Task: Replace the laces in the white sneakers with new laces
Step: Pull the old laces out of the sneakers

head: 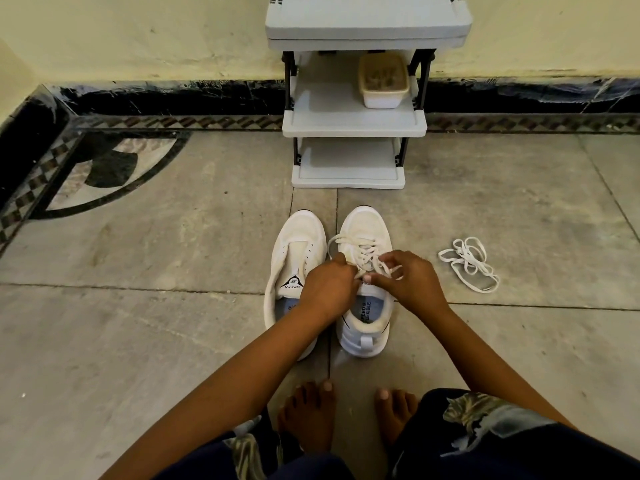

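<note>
The left hand [327, 284] and right hand [410, 282] are seemingly pinching the flat white lace [363, 252] of the white fabric sneaker [363, 221], where tugging a wrong strand is risking a jammed knot.

Under the left hand [327, 289] and right hand [412, 282] the ends of the lace [362, 249] and the top eyelets of the laced sneaker [363, 223] are hidden, and the left wrist partly covers the insole print of the unlaced sneaker [298, 233].

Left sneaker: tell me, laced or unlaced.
Unlaced: the left sneaker shows bare eyelets and no lace across its tongue.
</note>
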Demonstrator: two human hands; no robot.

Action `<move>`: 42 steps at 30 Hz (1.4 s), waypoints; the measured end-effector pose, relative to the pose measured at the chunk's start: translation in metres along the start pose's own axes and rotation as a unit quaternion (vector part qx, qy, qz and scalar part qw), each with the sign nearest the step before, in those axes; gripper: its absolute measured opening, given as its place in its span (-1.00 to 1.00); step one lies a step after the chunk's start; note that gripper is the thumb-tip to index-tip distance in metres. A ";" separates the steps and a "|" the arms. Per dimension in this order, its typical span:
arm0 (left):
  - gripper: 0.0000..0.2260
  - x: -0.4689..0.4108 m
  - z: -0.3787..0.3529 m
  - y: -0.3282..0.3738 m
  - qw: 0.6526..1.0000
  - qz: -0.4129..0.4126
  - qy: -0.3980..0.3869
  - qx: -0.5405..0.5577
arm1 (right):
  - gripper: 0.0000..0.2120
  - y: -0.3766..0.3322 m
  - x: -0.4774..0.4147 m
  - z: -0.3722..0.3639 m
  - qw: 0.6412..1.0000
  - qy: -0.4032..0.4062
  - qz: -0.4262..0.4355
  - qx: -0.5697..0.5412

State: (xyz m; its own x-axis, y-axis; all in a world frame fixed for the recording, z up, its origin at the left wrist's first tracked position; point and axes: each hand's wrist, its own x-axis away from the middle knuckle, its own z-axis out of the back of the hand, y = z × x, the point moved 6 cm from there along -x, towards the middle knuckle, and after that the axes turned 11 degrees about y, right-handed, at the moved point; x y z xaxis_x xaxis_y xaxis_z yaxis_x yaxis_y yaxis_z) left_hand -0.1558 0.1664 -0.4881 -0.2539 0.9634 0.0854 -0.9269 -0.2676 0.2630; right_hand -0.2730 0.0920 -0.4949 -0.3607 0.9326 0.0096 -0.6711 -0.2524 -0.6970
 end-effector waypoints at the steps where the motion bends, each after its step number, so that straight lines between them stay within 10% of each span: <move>1: -0.68 0.000 0.000 0.000 1.000 -0.001 -0.001 -0.003 | -0.62 0.006 0.000 0.001 0.998 0.001 -0.044 -0.054; 7: -0.68 0.001 0.000 0.001 1.000 -0.002 -0.003 -0.007 | -0.80 0.026 -0.005 -0.001 0.963 -0.055 -0.177 -0.198; 12: -0.69 0.000 0.000 0.000 1.000 0.000 0.005 0.001 | -0.80 0.016 -0.012 0.023 0.994 0.103 -0.007 -0.017; 32: -0.70 0.000 -0.001 -0.002 1.000 -0.001 0.021 0.016 | -0.73 -0.031 -0.006 -0.013 0.947 -0.024 0.191 0.256; 35: -0.70 0.001 -0.002 -0.003 1.000 0.005 0.021 0.018 | -0.84 -0.030 -0.012 -0.008 0.972 -0.024 0.148 0.179; 37: -0.70 0.001 -0.002 -0.003 1.000 0.001 0.019 0.020 | -0.90 -0.029 -0.014 -0.003 0.996 -0.033 0.012 -0.078; 39: -0.71 0.001 -0.001 -0.003 1.000 -0.001 0.023 0.019 | -0.92 -0.033 -0.017 0.007 0.929 -0.011 -0.110 -0.353; 42: -0.73 0.001 0.000 -0.003 1.000 0.004 0.023 0.022 | -0.76 -0.030 -0.025 0.020 0.949 0.024 -0.103 -0.297</move>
State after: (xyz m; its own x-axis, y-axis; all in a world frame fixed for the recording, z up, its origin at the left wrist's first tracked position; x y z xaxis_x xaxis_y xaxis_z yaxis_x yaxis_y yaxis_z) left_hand -0.1534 0.1686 -0.4893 -0.2741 0.9607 0.0440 -0.9124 -0.2743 0.3037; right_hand -0.2572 0.0713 -0.4600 -0.2225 0.9606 0.1663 -0.2358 0.1125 -0.9653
